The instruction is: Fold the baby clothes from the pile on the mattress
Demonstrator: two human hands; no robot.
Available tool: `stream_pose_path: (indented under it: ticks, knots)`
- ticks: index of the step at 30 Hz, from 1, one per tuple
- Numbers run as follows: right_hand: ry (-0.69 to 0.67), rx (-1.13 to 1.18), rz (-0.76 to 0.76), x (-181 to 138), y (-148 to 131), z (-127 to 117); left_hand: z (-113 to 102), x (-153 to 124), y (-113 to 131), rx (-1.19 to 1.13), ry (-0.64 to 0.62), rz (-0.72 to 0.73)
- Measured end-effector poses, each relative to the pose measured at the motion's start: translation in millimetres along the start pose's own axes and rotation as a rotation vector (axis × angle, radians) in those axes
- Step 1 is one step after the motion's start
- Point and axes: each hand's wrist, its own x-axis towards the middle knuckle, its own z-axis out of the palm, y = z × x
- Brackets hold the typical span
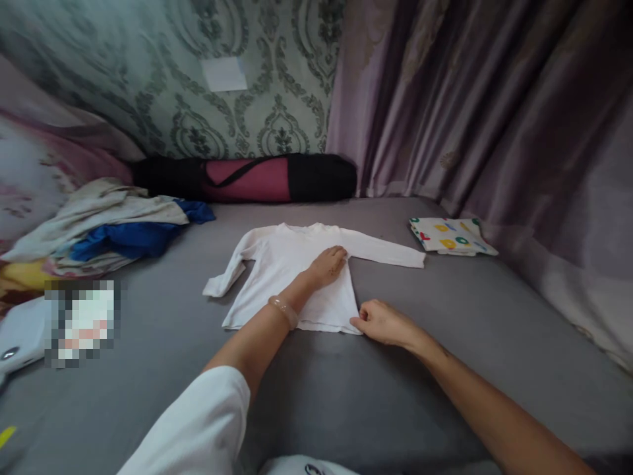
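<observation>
Pressing hand: your left hand point(329, 265) lies palm-down on the white shirt, just off its middle toward 2 o'clock; fingers straight and close together, laid flat, gripping nothing visible.
Pinching hand: your right hand point(388, 323) is at the shirt's 4 o'clock hem corner; thumb and forefinger narrow, nipping the cloth edge, other fingers curled in.
White shirt point(281, 267): flat on the grey bed sheet point(445, 382) in front of you, clock centre for all below; neckline at 12, hem at 6, one sleeve out toward 3, the other bent toward 9.
Bracelet point(283, 312): pale, round your left wrist.
Patterned cloth point(450, 235): folded, between 2 and 3 o'clock, apart from the sleeve end.
Long bag point(247, 179): black and maroon, 11 o'clock, along the wall.
Clothes pile point(109, 211): beige and blue, between 9 and 10 o'clock.
White object point(27, 333): near 8 to 9 o'clock, beside a pixelated patch; cannot tell what it is.
Curtain point(395, 99): purple, hangs at 1 o'clock.
</observation>
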Motion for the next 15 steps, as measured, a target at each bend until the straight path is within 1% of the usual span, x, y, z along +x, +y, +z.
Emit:
stream_pose_path:
  ticks: [2, 4, 5, 7, 9, 10, 11, 12, 14, 15]
  knots:
    - [-0.074, -0.063, -0.02, 1, -3, -11, -20, -4, -1, -0.035, -0.002, -0.037]
    - [-0.148, -0.086, 0.017, 3, -7, -23, -51, -16, -9, -0.063, 0.043, -0.121]
    - [-0.153, -0.091, 0.025, 7, -8, -29, -70, -27, -17, -0.066, 0.081, -0.177]
    - [-0.1, -0.083, -0.03, 19, -13, -40, -109, -56, -37, -0.039, 0.151, -0.292]
    - [-0.034, -0.051, -0.154, 40, -21, -48, -144, -93, -61, 0.018, 0.235, -0.423]
    - [-0.012, -0.032, -0.213, 53, -28, -49, -159, -111, -72, 0.064, 0.241, -0.564]
    - [0.018, -0.013, -0.27, 69, -36, -49, -170, -129, -81, 0.106, 0.215, -0.713]
    - [0.061, 0.004, -0.309, 86, -45, -47, -178, -144, -89, 0.112, 0.155, -0.819]
    - [0.154, -0.021, -0.4, 121, -70, -38, -186, -168, -98, 0.079, 0.041, -0.972]
    - [0.212, -0.025, -0.435, 139, -84, -32, -187, -176, -100, 0.059, -0.002, -1.004]
